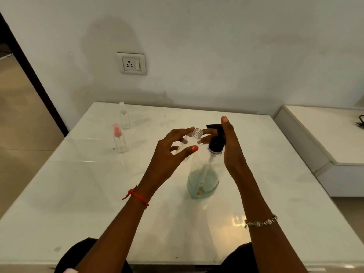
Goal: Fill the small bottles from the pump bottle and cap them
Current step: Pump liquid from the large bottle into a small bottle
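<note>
Standing edge-on against the black pump head [215,143], the right hand [229,148] is seen with one finger raised straight. Its other fingers are hidden behind the pump, so whether its grip is closed on anything cannot be told. The small clear bottle [190,140] is partly covered by the left hand [173,152], whose grip is curled round it, thumb in front and fingers behind. It is held tilted above the desk [78,194], with its uncapped threaded neck just beside the pump spout [213,126]. The pump bottle [203,182] is stood on the desk between the forearms, filled only near the bottom with pale blue-green liquid. At the far left, well apart from the hands, a pink-capped bottle [119,139] and a clear-capped bottle [124,117] behind it are stood upright, their contents too faint to judge.
</note>
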